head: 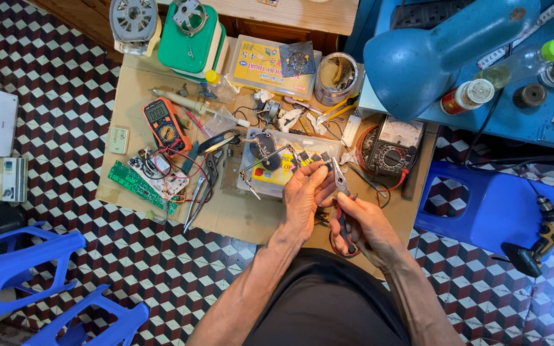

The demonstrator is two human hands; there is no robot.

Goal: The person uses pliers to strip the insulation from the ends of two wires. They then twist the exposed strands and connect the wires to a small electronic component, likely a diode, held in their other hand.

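The right hand (pixel 368 225) grips thin, shiny pliers (pixel 340 186) with red handles, and the left hand (pixel 304 194) pinches their tip.

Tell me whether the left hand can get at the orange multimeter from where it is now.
Probably yes. The left hand is pinching a small part beside the pliers, but only low tools lie between it and the orange multimeter, so a leftward reach looks free.

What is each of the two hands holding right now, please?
Left hand: closed on something small, too small to identify.
Right hand: closed on red-handled pliers.
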